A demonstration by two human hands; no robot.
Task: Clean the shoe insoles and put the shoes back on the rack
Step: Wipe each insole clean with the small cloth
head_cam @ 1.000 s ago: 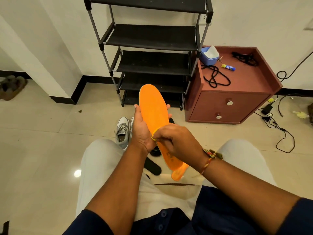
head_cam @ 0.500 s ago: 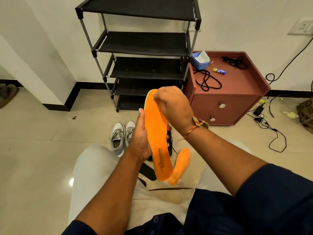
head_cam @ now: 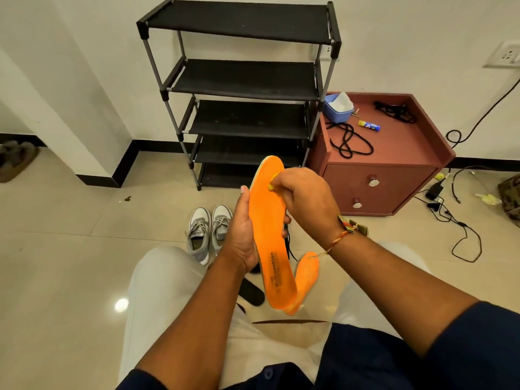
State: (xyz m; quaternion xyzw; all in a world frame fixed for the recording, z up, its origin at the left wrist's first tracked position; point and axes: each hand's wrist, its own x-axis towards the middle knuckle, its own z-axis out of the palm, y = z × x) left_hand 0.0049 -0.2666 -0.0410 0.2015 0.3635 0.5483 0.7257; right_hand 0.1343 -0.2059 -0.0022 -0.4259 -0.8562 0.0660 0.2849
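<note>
- A broad stretch of tile floor runs across the left half of the frame. The pair of grey sneakers is parked at centre, just left of the hands.
- The black shoe rack stands at upper centre against the wall, and a maroon cabinet is tight against its right side.
- It's tighter on the right, where loose cables trail over the floor towards the right edge.
- The orange insole is at mid-frame, held upright with its toe up in front of the rack's lowest shelves.
- The left hand grips the insole from the left, thumb lying up along its edge and fingers wrapped behind it.
- The right hand is up at the toe end with its fingers curled, pinching a small yellow piece against the insole's face.
- A second orange insole sits lower, just right of the first one's heel and under the right wrist.
- A black insole lies on the floor below the left hand.
- Black lettering runs along the heel end of the held insole and reads "AIR cushion". The smaller print beside it is too fine to read.
</note>
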